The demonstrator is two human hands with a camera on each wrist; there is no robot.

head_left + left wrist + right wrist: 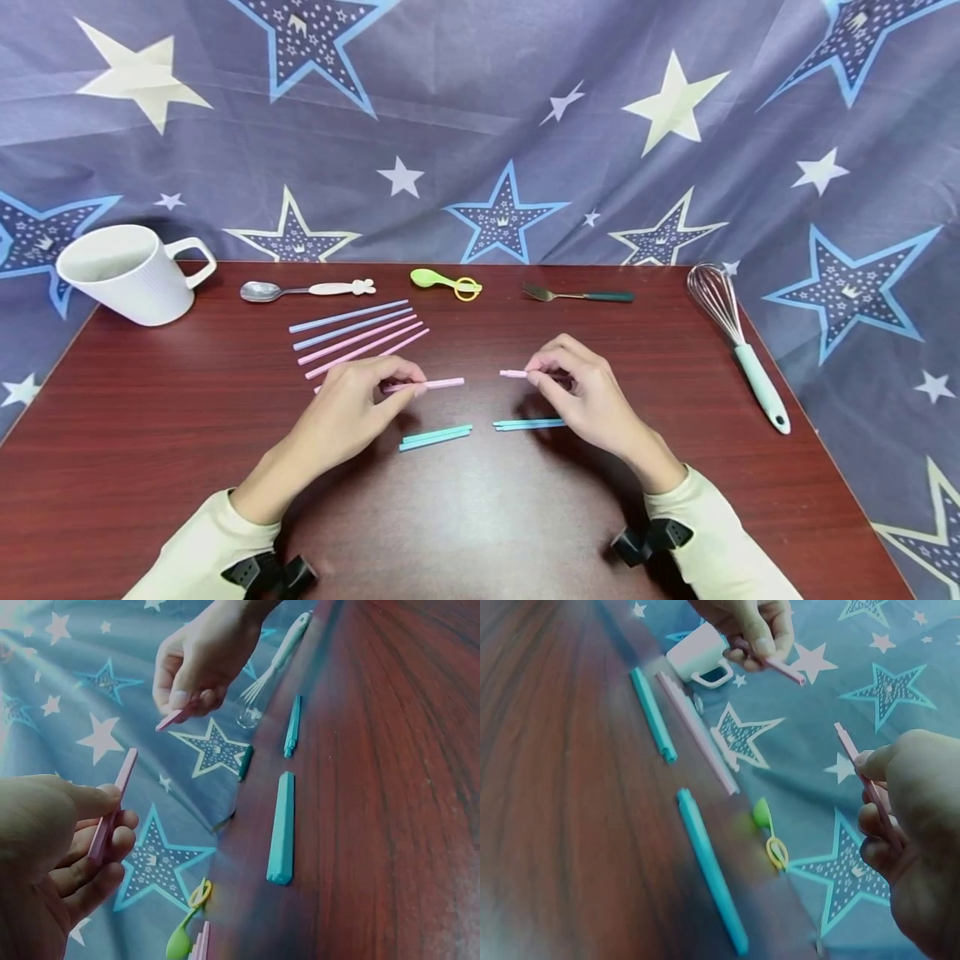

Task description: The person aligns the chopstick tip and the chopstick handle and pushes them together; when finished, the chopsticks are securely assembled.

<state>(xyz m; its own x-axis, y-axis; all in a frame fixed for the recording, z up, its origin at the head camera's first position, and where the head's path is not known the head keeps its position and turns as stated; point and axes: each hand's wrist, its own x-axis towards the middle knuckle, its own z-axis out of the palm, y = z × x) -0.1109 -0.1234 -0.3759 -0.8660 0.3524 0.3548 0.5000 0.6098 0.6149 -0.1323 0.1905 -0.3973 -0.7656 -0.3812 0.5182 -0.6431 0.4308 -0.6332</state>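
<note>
My left hand (358, 404) pinches a slim pink stick (446, 383) between thumb and fingers, its free end pointing right. Across a gap, my right hand (583, 387) pinches another slim pink stick (512, 373) with a narrower tip facing left. The two sticks are apart and held above the table. Nearer the front lie two short teal sticks (437, 437) side by side, and a second set of short teal sticks (528, 425) is partly hidden by my right hand. In the right wrist view, one teal stick (711, 870) has a narrower end.
Blue sticks (348, 317) and pink sticks (360, 340) lie left of centre, partly behind my left hand. Along the back are a white mug (142, 283), a spoon (307, 289), a green spoon with a yellow ring (442, 282) and a fork (577, 295). A whisk (738, 346) lies right.
</note>
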